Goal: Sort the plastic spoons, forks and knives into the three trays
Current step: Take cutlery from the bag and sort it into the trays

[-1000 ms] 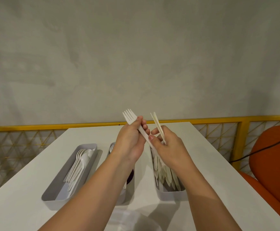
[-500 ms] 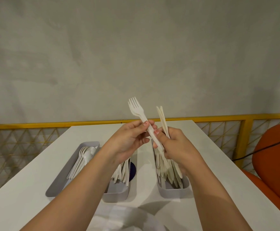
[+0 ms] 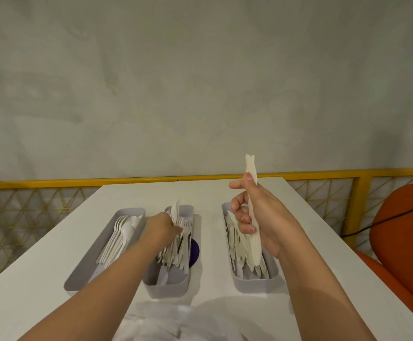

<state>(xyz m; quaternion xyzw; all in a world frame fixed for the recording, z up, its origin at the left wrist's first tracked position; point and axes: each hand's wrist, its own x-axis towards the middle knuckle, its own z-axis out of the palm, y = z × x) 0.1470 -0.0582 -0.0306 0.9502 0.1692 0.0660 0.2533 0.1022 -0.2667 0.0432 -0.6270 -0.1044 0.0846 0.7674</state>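
Three grey trays stand side by side on the white table. The left tray point(image 3: 82, 274) holds spoons point(image 3: 124, 232), the middle tray point(image 3: 166, 286) holds forks point(image 3: 179, 252), the right tray point(image 3: 257, 283) holds knives point(image 3: 237, 244). My left hand point(image 3: 162, 227) reaches down into the middle tray, fingers closed on a white fork point(image 3: 176, 212) whose end sticks up. My right hand point(image 3: 257, 217) is raised above the right tray, gripping a few white knives point(image 3: 251, 168) upright.
A clear plastic bag point(image 3: 171, 321) lies at the table's near edge. A yellow railing point(image 3: 126, 180) with mesh runs behind the table, before a grey wall. An orange chair point(image 3: 404, 230) with a black cable stands at the right.
My left hand has taken the fork away from my right hand and lowered it into the middle tray. My right hand stays raised with the knives.
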